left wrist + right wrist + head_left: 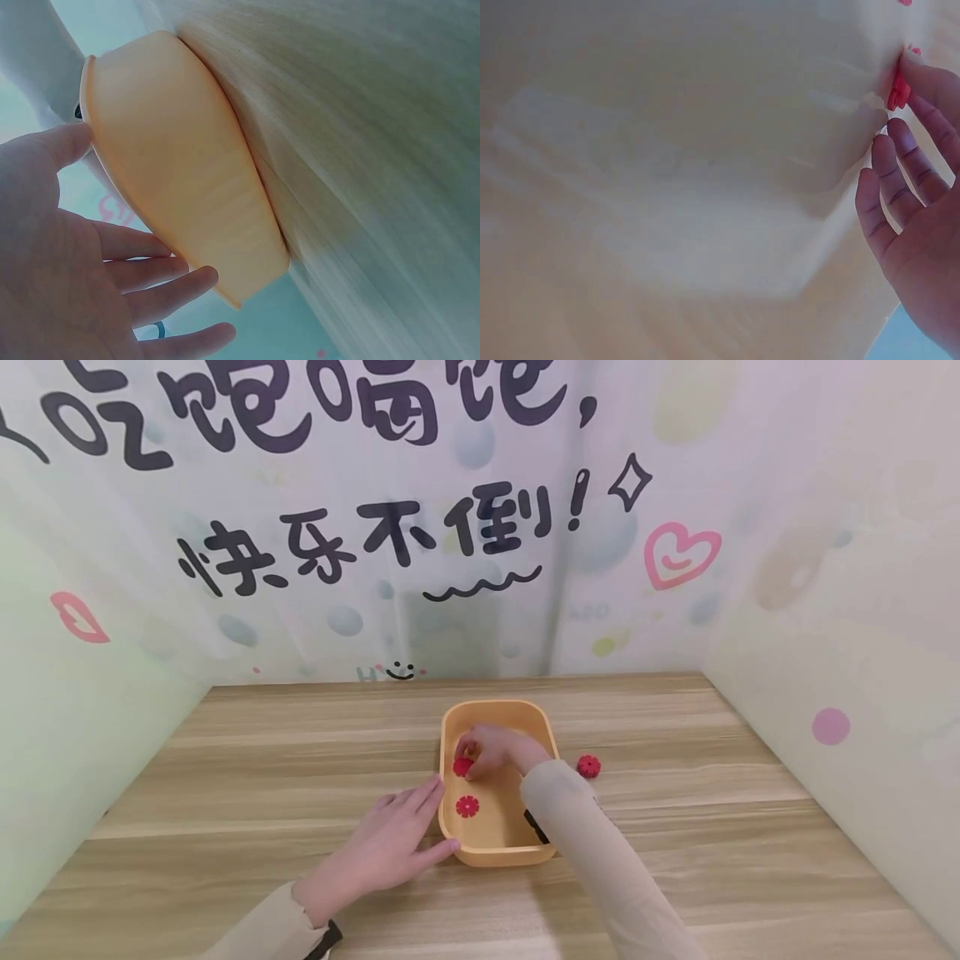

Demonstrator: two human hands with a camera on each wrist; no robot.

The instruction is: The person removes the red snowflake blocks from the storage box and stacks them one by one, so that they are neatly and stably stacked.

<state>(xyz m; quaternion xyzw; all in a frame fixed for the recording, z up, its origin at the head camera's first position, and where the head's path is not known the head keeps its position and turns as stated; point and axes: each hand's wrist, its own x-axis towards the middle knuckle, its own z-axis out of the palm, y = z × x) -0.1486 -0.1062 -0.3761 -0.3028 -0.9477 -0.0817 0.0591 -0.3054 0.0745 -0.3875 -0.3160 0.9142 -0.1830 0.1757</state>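
An orange-yellow plastic bin with rounded corners stands on the wooden table. Inside it, my right hand pinches a red notched disc between thumb and finger, close to the bin's left wall; the right wrist view shows the same red disc at the fingertips. Another red notched disc lies flat on the bin's floor, nearer the front. My left hand rests its straight fingertips and thumb along the bin's left rim, and in the left wrist view these fingers are spread against the outer wall.
To the right of the bin, a red cluster of notched discs sits on the wooden table. A printed white curtain hangs at the table's back edge, with pale side walls left and right.
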